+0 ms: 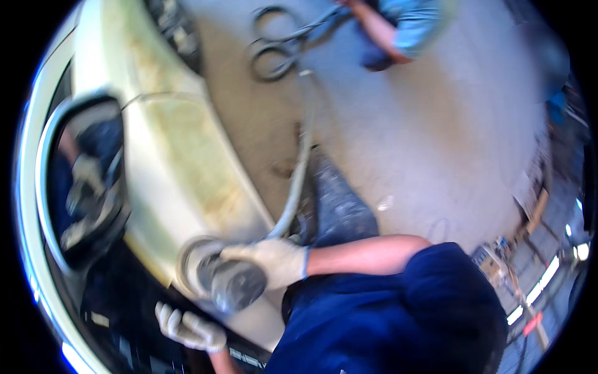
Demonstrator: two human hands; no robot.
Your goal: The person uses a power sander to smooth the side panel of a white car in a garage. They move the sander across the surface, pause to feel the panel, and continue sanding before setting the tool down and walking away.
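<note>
My right hand [268,262], in a white knit glove, is closed around a sander [237,285] with a dark round top and a pale round pad. The pad is at the edge of a car body panel [193,143], whose white and yellowish-green surface looks patchy. A grey hose [299,174] runs from the sander across the floor. Lower left, my gloved left hand [192,328] holds nothing, fingers partly spread and slightly bent, by the dark car window [118,311]. Whether it touches the car, I cannot tell.
The car's side mirror [87,181] stands out at left, reflecting gloved hands. At the top, another person's arm in a teal sleeve [417,31] is near coiled hoses [274,47] on the concrete floor [423,143]. Blurred clutter [498,258] lies along the right.
</note>
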